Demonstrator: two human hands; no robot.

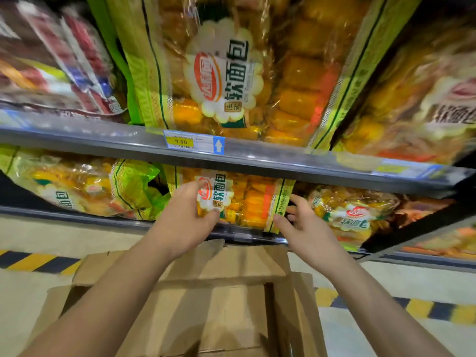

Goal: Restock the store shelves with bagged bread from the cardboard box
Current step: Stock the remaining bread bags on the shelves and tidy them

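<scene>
Crinkly green-and-yellow plastic was what you had under both hands here, dead centre of the frame. Your left hand [186,217] was pressed flat on the front of the bread bag [242,199], thumb hooked at its lower edge, so more pushing than gripping. Your right hand [300,222] sat at the bag's right seam with the fingers spread loose, just touching it and not clamped on anything. The bag stood upright on the lower shelf [77,217], wedged between a slumped bag [77,186] at centre left and another one lying on its side [353,212] at centre right.

Moving out from there, the upper shelf [103,143] across the middle of the frame already looked packed, with a big matching bag [221,68] right above the price tag [180,142]. Honestly that row looked done to me.

The cardboard box [206,305] sat open at the bottom centre, flaps splayed. I couldn't see any bread in it from this angle, though your arms hid a good part of it. So my guess is you were near the end: seat this one, straighten the two floppy neighbours, then check the box.
</scene>
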